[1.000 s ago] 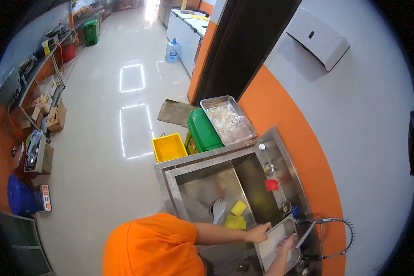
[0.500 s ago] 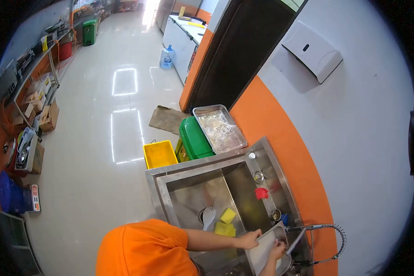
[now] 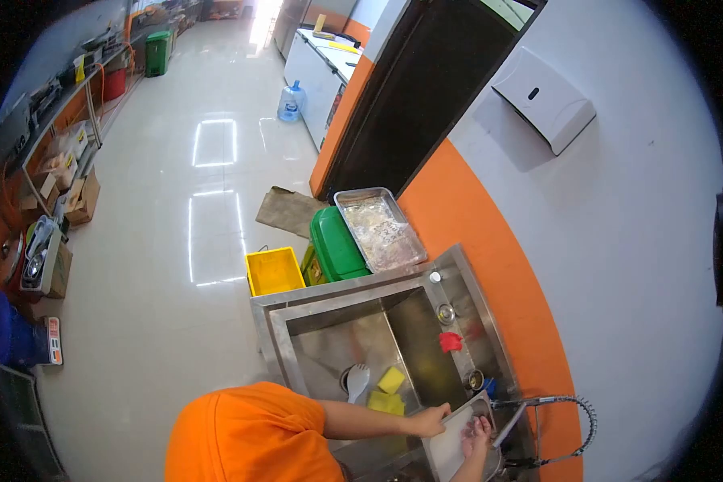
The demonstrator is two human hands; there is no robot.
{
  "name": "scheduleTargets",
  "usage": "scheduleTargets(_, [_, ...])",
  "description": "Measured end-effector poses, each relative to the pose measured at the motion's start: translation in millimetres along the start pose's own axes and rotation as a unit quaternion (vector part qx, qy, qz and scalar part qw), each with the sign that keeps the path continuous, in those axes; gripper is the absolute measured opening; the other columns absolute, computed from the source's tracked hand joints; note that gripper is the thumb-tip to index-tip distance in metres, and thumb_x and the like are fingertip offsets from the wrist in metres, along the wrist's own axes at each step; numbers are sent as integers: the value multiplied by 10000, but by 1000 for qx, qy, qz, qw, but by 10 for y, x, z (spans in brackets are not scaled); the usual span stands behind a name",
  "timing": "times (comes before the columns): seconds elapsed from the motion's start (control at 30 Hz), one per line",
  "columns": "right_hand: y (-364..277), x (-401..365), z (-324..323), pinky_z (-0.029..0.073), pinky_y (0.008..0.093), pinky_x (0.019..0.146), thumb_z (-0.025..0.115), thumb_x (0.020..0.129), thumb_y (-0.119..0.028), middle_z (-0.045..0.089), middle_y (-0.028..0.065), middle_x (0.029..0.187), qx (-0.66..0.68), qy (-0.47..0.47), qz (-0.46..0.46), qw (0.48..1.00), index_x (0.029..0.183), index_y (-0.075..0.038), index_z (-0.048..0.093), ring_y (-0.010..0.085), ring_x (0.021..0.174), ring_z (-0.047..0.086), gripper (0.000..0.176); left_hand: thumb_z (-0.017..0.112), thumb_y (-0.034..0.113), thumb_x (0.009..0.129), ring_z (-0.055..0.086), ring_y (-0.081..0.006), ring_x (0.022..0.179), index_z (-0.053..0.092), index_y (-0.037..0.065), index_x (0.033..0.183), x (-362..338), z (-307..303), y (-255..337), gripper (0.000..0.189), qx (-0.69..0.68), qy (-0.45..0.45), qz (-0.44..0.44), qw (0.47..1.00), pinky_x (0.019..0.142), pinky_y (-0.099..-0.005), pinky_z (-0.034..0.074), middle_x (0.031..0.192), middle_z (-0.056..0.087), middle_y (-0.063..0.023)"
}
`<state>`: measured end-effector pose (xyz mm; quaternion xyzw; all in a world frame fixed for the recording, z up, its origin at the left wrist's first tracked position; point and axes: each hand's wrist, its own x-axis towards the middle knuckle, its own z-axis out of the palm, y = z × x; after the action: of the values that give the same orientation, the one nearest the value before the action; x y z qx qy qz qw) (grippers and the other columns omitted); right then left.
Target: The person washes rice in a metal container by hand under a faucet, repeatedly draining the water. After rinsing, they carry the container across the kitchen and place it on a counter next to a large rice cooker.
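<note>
My left hand [image 3: 431,419] grips the near-left rim of a metal tray [image 3: 446,446] with a pale inside, held tilted over the steel sink [image 3: 361,321]. Over the tray's inner face is my right hand [image 3: 477,432], its fingers bent and partly spread, with nothing plain to see in them. In the basin, left of the tray, lie a grey slotted spoon [image 3: 358,382] and yellow sponges [image 3: 391,380]. A red cloth [image 3: 451,342] rests on the sink's back ledge. The spring-hose tap [image 3: 586,418] stands to the right of the tray.
Beyond the sink are a yellow bin [image 3: 275,271], a green lidded bin [image 3: 337,245] and a dirty metal tray [image 3: 381,229]. A paper dispenser [image 3: 545,100] hangs on the wall. Shelves with boxes [image 3: 82,197] line the left side.
My right hand has shifted slightly up the tray and its fingers have opened from a bunched shape. My left hand still holds the rim. The whole view has shifted slightly.
</note>
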<state>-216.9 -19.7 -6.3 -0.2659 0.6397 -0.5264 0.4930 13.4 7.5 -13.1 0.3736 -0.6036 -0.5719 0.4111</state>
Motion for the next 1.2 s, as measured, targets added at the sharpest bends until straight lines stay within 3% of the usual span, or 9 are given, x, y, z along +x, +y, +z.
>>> scheduleTargets(0.13, [-62,135,-140,350,261,419,505,890,-407,506,3,704,-126,-24,74,989,897,-162,478,124,498,479,247,534,64,689,578,-368,911,425,2,1004,3,32,-18,339,-18,18,4,1000,764,-420,445,928,592,-234])
scheduleTargets(0.23, [180,426,-315,326,255,386,500,878,-459,474,3,633,-304,145,-47,940,834,-131,482,126,449,448,332,535,63,689,579,-369,905,425,5,1005,31,64,-73,340,-22,25,11,999,759,-419,445,926,592,-232])
scheduleTargets(0.33, [165,431,-280,313,266,387,494,868,-495,425,-5,582,-324,150,-21,934,731,-119,465,126,402,391,402,535,64,691,579,-369,898,425,9,1011,56,85,-114,343,-23,23,10,999,758,-419,444,917,592,-230])
scheduleTargets(0.43, [154,498,-299,266,265,366,466,875,-515,401,-23,555,-128,224,55,965,686,-128,474,118,383,339,431,535,65,692,580,-368,895,427,9,1015,12,15,8,346,-14,4,-22,1000,760,-421,444,917,593,-231])
scheduleTargets(0.53, [174,498,-304,211,260,340,446,884,-509,360,-42,519,38,132,31,990,761,-155,520,109,360,288,382,536,68,691,580,-366,900,429,6,1017,-61,-75,165,349,-6,-4,-34,999,764,-422,444,918,594,-231])
scheduleTargets(0.83, [93,59,-235,321,206,388,423,906,-228,429,-39,581,-76,77,24,994,988,-197,504,73,445,371,119,534,72,688,581,-363,902,430,-2,1012,-85,-101,214,348,-4,-3,-35,999,768,-417,444,921,595,-230])
scheduleTargets(0.93, [329,304,-269,310,228,352,420,907,-182,473,-13,581,-18,149,-49,987,991,-176,502,83,407,376,118,533,72,688,581,-360,903,431,-1,1010,-45,-28,89,346,-3,15,-9,1000,764,-415,445,919,595,-229])
scheduleTargets(1.03, [421,364,-401,304,245,331,410,915,-174,504,23,579,-174,92,-139,970,988,-151,500,99,384,388,118,534,77,687,581,-362,897,430,-1,1010,-35,-27,65,348,-5,10,-8,1000,758,-411,445,906,596,-225])
scheduleTargets(1.2, [190,181,-446,309,251,333,396,929,-237,496,54,570,-218,133,-41,966,995,-114,500,123,384,399,174,537,85,686,571,-367,905,427,5,1017,-10,2,11,358,-12,13,-5,1000,760,-418,438,917,585,-231])
